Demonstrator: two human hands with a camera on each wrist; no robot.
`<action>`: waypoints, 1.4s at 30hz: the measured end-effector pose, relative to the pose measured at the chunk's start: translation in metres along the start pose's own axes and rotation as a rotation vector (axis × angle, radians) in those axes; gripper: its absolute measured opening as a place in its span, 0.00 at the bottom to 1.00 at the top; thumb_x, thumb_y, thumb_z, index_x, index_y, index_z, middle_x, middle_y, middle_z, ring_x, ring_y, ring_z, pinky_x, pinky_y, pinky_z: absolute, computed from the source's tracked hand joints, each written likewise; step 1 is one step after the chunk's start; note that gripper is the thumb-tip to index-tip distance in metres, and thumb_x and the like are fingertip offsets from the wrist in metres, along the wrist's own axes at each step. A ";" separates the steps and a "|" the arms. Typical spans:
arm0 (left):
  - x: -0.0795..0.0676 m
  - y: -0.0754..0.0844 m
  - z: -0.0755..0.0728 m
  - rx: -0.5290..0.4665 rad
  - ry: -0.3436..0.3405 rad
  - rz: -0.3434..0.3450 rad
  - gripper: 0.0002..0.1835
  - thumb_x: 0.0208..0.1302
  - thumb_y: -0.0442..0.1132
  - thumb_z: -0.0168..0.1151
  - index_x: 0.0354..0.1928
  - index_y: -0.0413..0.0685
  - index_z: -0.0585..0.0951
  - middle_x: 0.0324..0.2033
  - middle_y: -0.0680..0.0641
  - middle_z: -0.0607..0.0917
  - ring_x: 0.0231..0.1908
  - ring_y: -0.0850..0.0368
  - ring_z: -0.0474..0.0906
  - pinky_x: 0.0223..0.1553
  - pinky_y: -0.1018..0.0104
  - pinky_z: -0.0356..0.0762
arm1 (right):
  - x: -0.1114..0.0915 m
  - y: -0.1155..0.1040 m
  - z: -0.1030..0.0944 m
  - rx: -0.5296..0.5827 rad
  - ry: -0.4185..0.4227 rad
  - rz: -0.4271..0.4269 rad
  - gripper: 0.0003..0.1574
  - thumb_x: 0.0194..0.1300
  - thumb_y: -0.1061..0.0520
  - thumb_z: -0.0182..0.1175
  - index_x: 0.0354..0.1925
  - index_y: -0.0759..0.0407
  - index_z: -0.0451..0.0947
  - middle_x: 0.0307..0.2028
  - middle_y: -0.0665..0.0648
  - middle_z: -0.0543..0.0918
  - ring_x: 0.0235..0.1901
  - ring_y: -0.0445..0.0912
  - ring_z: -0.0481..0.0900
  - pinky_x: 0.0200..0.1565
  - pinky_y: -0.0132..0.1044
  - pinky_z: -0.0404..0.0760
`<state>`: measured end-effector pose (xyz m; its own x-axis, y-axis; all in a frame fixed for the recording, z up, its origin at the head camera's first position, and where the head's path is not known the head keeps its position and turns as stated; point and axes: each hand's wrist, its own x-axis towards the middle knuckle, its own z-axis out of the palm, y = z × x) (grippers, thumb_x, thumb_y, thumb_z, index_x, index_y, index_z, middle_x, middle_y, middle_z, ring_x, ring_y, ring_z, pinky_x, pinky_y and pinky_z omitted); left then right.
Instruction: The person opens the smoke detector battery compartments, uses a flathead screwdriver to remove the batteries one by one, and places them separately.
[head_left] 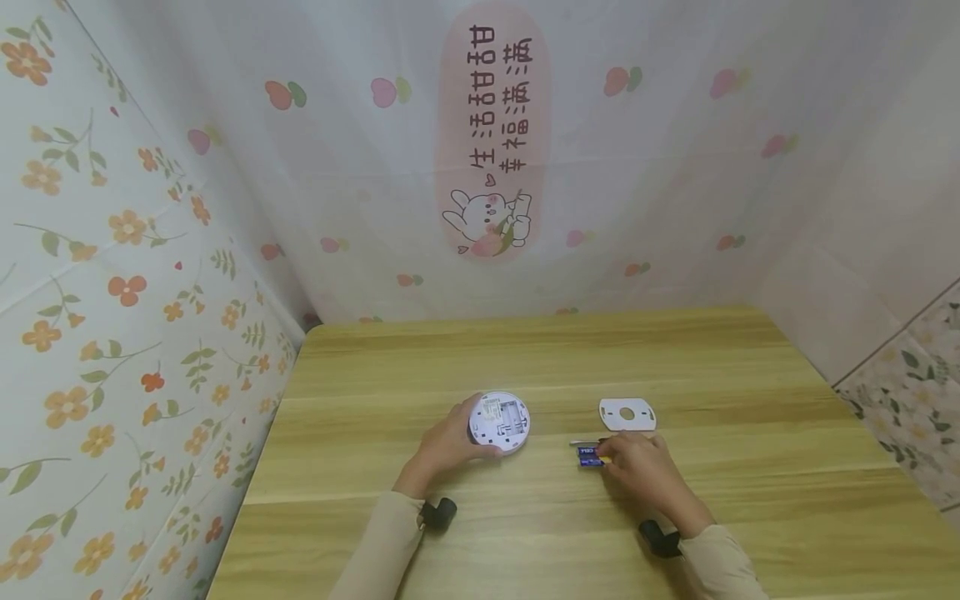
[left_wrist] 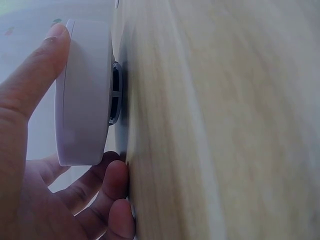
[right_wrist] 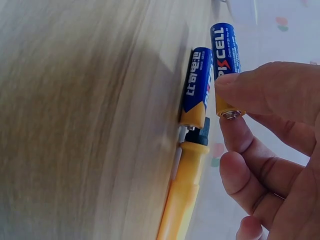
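My left hand (head_left: 447,442) grips the rim of a round white smoke alarm (head_left: 486,432), thumb on one side and fingers on the other. Its back, with an uncovered battery compartment (head_left: 513,418) and a label, faces up. In the left wrist view, a dark slotted grille (left_wrist: 116,95) faces the tabletop. My right hand (head_left: 647,471) pinches a blue and yellow battery (right_wrist: 226,60) between thumb and forefinger. A second such battery (right_wrist: 196,87) lies on the table beside it. Close by is a screwdriver with a yellow handle (right_wrist: 182,192), mostly hidden by the hand in the head view.
A flat white mounting plate (head_left: 611,417) with a round hole lies just beyond my right hand. The wood-grain table (head_left: 375,367) meets a printed curtain (head_left: 337,167) at the back, and flowered cloth (head_left: 150,333) hangs along the left.
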<state>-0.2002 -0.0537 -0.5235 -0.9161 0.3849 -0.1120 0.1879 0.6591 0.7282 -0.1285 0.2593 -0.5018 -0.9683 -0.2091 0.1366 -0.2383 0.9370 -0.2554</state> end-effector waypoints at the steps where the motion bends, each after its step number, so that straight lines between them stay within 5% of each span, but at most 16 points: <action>1: 0.000 0.000 0.000 0.003 -0.001 -0.002 0.57 0.44 0.62 0.74 0.74 0.53 0.55 0.69 0.41 0.66 0.65 0.40 0.68 0.62 0.40 0.67 | 0.000 0.000 0.000 0.003 -0.008 0.006 0.09 0.50 0.60 0.67 0.32 0.50 0.84 0.36 0.48 0.87 0.40 0.47 0.81 0.39 0.44 0.66; 13: 0.001 -0.003 0.001 -0.005 0.006 0.009 0.57 0.44 0.61 0.74 0.74 0.54 0.56 0.70 0.43 0.67 0.65 0.41 0.68 0.62 0.40 0.66 | -0.002 0.001 0.005 0.005 -0.020 0.024 0.07 0.50 0.59 0.68 0.32 0.50 0.84 0.30 0.45 0.82 0.32 0.42 0.76 0.37 0.42 0.65; 42: 0.003 -0.004 0.001 0.014 -0.001 -0.007 0.58 0.44 0.62 0.74 0.75 0.55 0.55 0.70 0.42 0.66 0.66 0.40 0.67 0.62 0.40 0.67 | 0.000 0.001 0.006 -0.026 0.018 0.002 0.08 0.50 0.59 0.69 0.32 0.49 0.84 0.32 0.47 0.83 0.37 0.48 0.79 0.39 0.46 0.66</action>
<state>-0.2035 -0.0545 -0.5280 -0.9172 0.3808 -0.1173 0.1867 0.6707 0.7178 -0.1287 0.2587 -0.5075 -0.9672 -0.2025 0.1536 -0.2343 0.9445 -0.2304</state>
